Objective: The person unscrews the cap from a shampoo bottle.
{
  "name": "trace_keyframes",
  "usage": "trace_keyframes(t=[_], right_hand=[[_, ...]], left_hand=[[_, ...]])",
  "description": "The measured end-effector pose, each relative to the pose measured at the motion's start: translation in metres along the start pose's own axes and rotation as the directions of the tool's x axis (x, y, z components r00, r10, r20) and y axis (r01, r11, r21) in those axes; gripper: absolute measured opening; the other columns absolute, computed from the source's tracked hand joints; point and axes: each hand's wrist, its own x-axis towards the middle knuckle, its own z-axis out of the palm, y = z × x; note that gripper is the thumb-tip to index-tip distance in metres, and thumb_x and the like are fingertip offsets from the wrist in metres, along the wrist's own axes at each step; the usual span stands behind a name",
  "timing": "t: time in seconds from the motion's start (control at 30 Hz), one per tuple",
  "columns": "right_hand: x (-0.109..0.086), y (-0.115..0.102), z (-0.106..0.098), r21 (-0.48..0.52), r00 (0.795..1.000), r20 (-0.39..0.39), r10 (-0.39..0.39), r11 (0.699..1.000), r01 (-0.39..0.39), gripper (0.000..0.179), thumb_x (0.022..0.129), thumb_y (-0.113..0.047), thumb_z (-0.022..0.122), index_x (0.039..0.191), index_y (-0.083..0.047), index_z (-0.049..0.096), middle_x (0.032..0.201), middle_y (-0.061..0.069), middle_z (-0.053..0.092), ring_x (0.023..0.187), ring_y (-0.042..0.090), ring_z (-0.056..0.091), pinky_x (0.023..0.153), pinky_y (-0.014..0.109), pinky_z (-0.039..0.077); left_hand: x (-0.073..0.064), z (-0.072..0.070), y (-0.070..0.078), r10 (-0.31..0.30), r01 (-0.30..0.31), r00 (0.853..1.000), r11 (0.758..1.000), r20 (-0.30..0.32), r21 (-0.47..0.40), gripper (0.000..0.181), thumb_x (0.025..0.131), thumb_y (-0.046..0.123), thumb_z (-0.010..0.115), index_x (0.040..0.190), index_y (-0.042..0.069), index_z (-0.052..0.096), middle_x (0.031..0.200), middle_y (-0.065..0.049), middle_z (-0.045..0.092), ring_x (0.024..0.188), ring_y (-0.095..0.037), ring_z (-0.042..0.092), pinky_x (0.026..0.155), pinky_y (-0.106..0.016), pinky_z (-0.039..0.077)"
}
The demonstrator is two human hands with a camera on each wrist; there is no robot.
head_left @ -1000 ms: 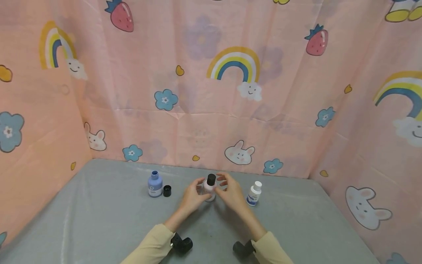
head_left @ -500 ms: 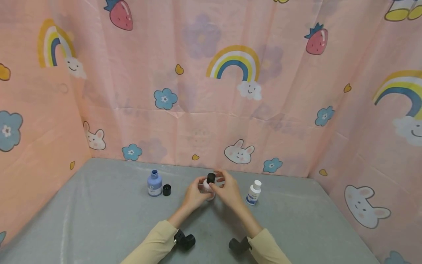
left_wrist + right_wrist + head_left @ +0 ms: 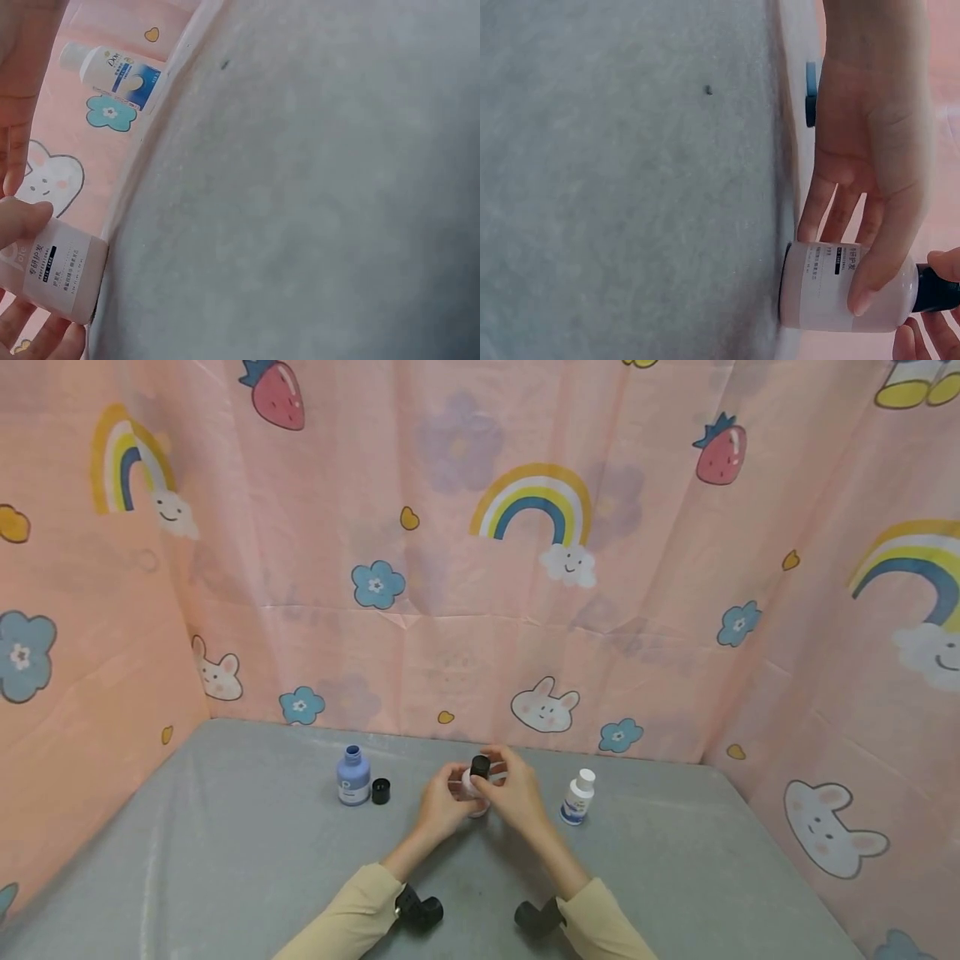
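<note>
A pale pink bottle (image 3: 825, 292) with a black cap (image 3: 481, 766) stands upright at the middle of the table. My left hand (image 3: 439, 804) grips its body, the thumb across the label and the fingers round the far side. My right hand (image 3: 517, 795) pinches the black cap between thumb and fingers. The right wrist view shows the cap (image 3: 930, 291) sitting on the bottle's neck, with right fingertips on it at the frame's edge. Printed text on the label faces me in both wrist views.
On the left stands a blue bottle (image 3: 352, 781) with an uncovered mouth, a loose black cap (image 3: 381, 791) beside it. To the right is a white capped bottle (image 3: 577, 797) with a blue label. A patterned pink curtain (image 3: 465, 635) hangs behind the grey table (image 3: 255, 843).
My right hand has moved left and in, from beside the bottle onto its black cap. My left hand keeps its grip on the body.
</note>
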Motion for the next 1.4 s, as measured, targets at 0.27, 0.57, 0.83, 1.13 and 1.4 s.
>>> trace_keyframes(t=[0.27, 0.57, 0.83, 1.13, 1.4], right_hand=[[0.000, -0.002, 0.001, 0.029, 1.000, -0.016, 0.001, 1.000, 0.000, 0.035, 0.079, -0.009, 0.076, 0.111, -0.004, 0.064, 0.103, 0.014, 0.068, 0.089, 0.028, 0.065, 0.071, 0.033, 0.057], [-0.002, -0.001, -0.001, 0.110, 0.998, -0.025, 0.052, 0.993, -0.049, 0.033, 0.080, -0.010, 0.076, 0.110, -0.003, 0.065, 0.103, 0.015, 0.069, 0.090, 0.031, 0.065, 0.075, 0.037, 0.057], [-0.002, -0.003, -0.002, 0.153, 0.994, -0.026, 0.111, 0.983, -0.105, 0.032, 0.078, -0.009, 0.078, 0.107, -0.002, 0.065, 0.101, 0.015, 0.069, 0.091, 0.028, 0.065, 0.077, 0.035, 0.057], [0.000, -0.006, -0.002, 0.216, 0.991, -0.024, 0.131, 0.969, -0.123, 0.033, 0.078, -0.008, 0.078, 0.107, 0.001, 0.066, 0.101, 0.018, 0.068, 0.091, 0.027, 0.065, 0.079, 0.034, 0.057], [0.000, -0.006, -0.002, 0.228, 0.991, -0.012, 0.131, 0.966, -0.124, 0.030, 0.076, -0.007, 0.079, 0.103, -0.001, 0.068, 0.098, 0.016, 0.069, 0.089, 0.024, 0.066, 0.076, 0.029, 0.057]], left_hand=[[-0.002, -0.004, 0.004, 0.012, -0.010, 0.999, 0.998, -0.037, 0.061, 0.050, 0.069, 0.014, 0.084, 0.113, 0.004, 0.062, 0.103, -0.015, 0.069, 0.093, -0.026, 0.066, 0.079, -0.038, 0.055], [-0.005, -0.008, 0.006, 0.031, -0.024, 0.998, 0.993, -0.057, 0.114, 0.051, 0.067, 0.019, 0.086, 0.112, 0.009, 0.065, 0.100, -0.010, 0.070, 0.089, -0.021, 0.065, 0.075, -0.034, 0.053], [-0.005, -0.013, 0.006, 0.055, -0.047, 0.997, 0.986, -0.051, 0.162, 0.052, 0.066, 0.018, 0.086, 0.113, 0.011, 0.066, 0.101, -0.007, 0.070, 0.090, -0.019, 0.064, 0.075, -0.033, 0.051], [-0.003, -0.018, 0.009, 0.084, -0.074, 0.995, 0.983, -0.056, 0.169, 0.050, 0.065, 0.017, 0.087, 0.111, 0.011, 0.067, 0.101, -0.006, 0.071, 0.088, -0.019, 0.065, 0.075, -0.034, 0.053], [-0.004, -0.022, 0.009, 0.119, -0.104, 0.990, 0.977, -0.072, 0.188, 0.048, 0.063, 0.018, 0.088, 0.107, 0.013, 0.070, 0.100, -0.006, 0.073, 0.085, -0.020, 0.068, 0.073, -0.034, 0.055]])
